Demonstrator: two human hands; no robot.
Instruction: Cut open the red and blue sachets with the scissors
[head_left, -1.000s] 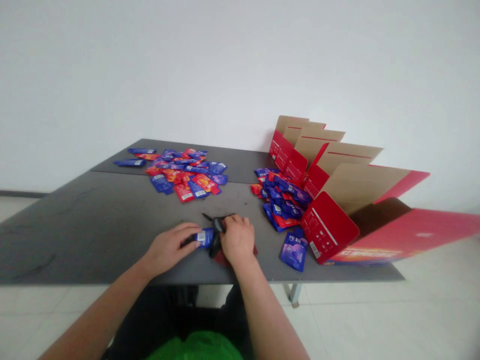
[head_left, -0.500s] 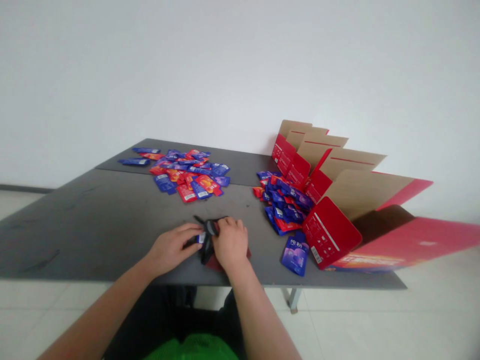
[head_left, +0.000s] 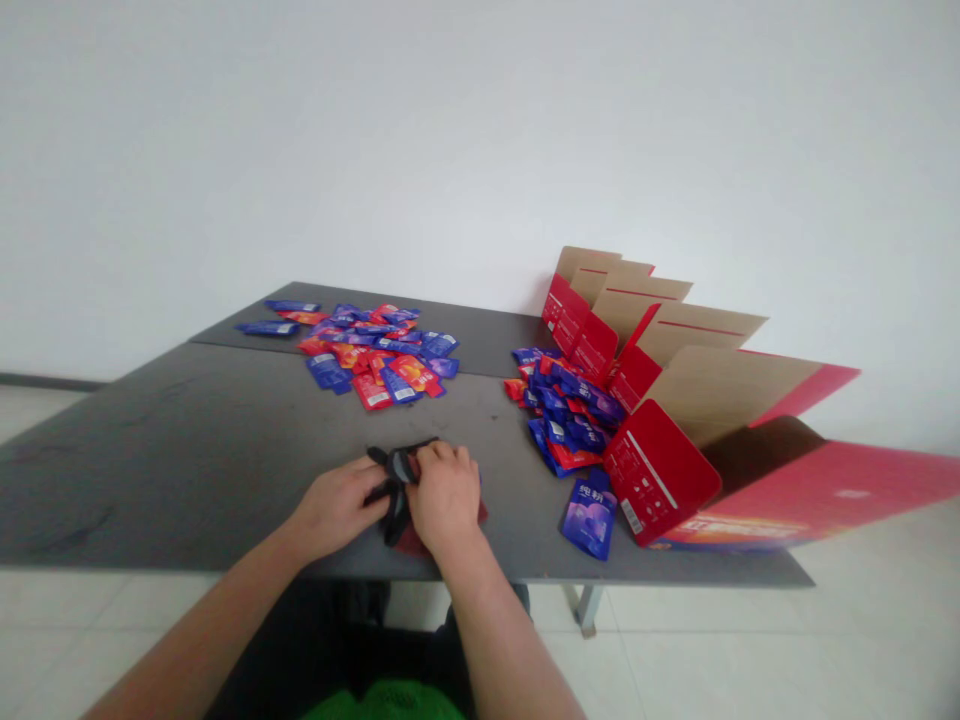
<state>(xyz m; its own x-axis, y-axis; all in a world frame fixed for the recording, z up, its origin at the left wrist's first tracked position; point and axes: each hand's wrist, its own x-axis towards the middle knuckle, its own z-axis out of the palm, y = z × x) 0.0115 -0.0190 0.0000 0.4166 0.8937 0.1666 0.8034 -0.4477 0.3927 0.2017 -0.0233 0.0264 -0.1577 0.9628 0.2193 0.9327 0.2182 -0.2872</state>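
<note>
1. Nearest us, a patch of green clothing (head_left: 386, 700) shows at the bottom, with dark trousers (head_left: 277, 650) beyond it, partly under the tabletop (head_left: 210, 450).
2. Close to the front edge we find the black device (head_left: 403, 466), between the two hands and partly covered by them. It is dark and smooth, with a rounded, faintly shiny grey-black part uppermost and narrow black pieces jutting out toward the far side and toward us. Its finer details are too blurred for us to read.
3. A brownish-red piece (head_left: 409, 543) shows beneath it, emerging on both sides of the right wrist.
4. We see the left hand (head_left: 330, 515) at the device's left side, thumb and fingers curved toward the black parts; we cannot tell whether they are clamped on anything.
5. The right hand (head_left: 444, 495) lies over the device's right side, fingers bent and close together; their grip is hidden from us.
6. To the right, one blue-purple pouch (head_left: 590, 518) lies flat, just beside the nearest red carton (head_left: 660, 460), whose flaps stand open.
7. Farther on, we see a heap of blue and red pouches (head_left: 566, 405) against the cartons, more open cartons (head_left: 596, 345) behind, and a looser spread of pouches (head_left: 375, 350) at far left.
8. Last comes the pale wall (head_left: 375, 150).
</note>
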